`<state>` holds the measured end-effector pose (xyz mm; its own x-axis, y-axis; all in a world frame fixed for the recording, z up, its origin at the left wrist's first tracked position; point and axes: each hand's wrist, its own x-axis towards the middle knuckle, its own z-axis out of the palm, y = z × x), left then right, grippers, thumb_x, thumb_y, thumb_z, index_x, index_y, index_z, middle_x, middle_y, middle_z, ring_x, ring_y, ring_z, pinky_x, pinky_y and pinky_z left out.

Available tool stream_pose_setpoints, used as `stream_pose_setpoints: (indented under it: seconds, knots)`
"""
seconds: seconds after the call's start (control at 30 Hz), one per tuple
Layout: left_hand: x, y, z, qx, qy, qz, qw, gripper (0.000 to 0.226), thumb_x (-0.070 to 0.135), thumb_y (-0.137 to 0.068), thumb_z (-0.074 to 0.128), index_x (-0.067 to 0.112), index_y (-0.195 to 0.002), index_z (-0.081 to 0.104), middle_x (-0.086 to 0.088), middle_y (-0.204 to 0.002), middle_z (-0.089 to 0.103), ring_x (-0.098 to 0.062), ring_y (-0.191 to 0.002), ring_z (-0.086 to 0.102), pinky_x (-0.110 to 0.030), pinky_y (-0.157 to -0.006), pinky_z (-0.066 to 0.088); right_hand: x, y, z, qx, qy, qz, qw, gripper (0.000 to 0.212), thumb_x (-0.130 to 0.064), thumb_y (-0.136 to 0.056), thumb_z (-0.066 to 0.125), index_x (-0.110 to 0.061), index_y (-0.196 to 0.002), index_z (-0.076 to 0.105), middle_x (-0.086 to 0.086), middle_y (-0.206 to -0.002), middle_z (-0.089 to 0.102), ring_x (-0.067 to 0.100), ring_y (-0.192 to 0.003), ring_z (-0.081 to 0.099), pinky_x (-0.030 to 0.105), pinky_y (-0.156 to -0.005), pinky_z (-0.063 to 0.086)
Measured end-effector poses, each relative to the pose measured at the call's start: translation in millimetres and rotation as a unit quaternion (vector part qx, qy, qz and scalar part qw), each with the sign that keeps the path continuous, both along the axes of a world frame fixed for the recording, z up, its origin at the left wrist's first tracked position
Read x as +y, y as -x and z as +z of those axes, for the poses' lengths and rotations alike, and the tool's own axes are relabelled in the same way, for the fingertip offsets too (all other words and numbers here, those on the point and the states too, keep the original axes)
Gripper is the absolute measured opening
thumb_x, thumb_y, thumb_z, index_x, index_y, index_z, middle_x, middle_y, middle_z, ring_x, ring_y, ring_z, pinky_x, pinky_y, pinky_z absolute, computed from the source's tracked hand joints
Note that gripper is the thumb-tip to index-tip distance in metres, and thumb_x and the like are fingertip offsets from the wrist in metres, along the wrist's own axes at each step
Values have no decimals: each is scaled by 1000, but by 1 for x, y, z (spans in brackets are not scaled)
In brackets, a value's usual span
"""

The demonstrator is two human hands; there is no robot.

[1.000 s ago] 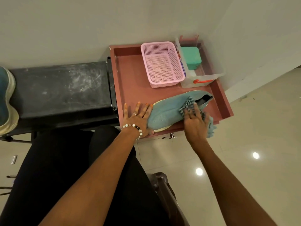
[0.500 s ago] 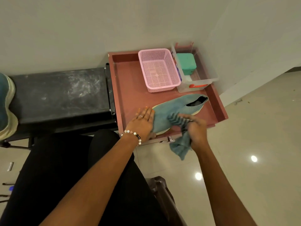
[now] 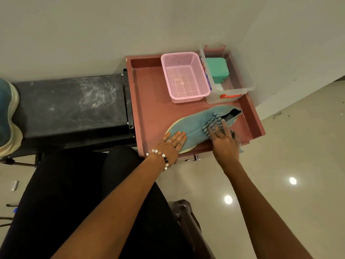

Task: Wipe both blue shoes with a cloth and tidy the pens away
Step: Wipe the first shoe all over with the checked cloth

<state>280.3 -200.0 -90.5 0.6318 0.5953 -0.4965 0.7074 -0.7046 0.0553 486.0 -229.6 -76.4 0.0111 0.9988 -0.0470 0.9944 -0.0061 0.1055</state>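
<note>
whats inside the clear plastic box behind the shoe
The clear plastic box holds a green block. An orange-red clip shows on its front wall. Anything under the block is covered.

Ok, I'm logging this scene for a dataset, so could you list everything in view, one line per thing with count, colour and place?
blue shoe: 1, light blue, lying in the tray's near part
second shoe: 1, blue with pale sole, on the bench's left end, cut off by the frame
cloth: 1, blue-grey checked, pressed on the shoe near its opening
tray: 1, reddish-brown, against the wall
basket: 1, pink, far part of the tray
clear tub: 1, transparent, right of the basket
green box: 1, inside the tub
bench: 1, black, left of the tray
left hand: flat on the shoe's toe, beaded bracelet on the wrist
right hand: pressing the cloth
</note>
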Motion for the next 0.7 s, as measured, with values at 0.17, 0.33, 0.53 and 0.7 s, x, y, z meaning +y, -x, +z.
stream_pose_setpoints:
  seconds: [0.17, 0.33, 0.53, 0.7]
  knots:
    - [-2, -1, 2, 5, -7, 2, 1000, 72, 18, -100, 35, 8, -150, -17, -8, -158, -22, -22, -146, -18, -39, -116, -11, 6, 54, 3, 38, -1, -66, 997, 56, -3, -79, 58, -7, -134, 50, 14, -148, 38, 27, -141, 26, 48, -101, 34]
    - [-3, -2, 7, 10, -6, -1, 1000, 64, 15, -101, 28, 7, -152, -10, -9, -157, -23, -23, -146, -18, -39, -116, -12, -9, 34, 3, 74, 72, 105, 989, 69, 2, -52, 72, -15, -118, 65, 6, -126, 63, 27, -127, 50, 49, -92, 43]
    - [-4, -1, 7, -12, -5, 16, 1000, 67, 12, -100, 28, 9, -150, -17, -6, -158, -23, -21, -146, -18, -37, -116, -12, 12, 24, 4, -16, 52, -82, 995, 52, -10, -97, 34, -8, -148, 24, 11, -157, 17, 30, -146, 2, 46, -116, 1]
    - [-5, -1, 12, 1, -4, 9, 1000, 65, 13, -100, 27, 7, -151, -14, -8, -157, -23, -22, -146, -18, -39, -117, -10, -16, 75, -9, 81, 63, -31, 994, 59, -3, -57, 79, -4, -114, 66, 18, -122, 63, 36, -126, 49, 52, -98, 41]
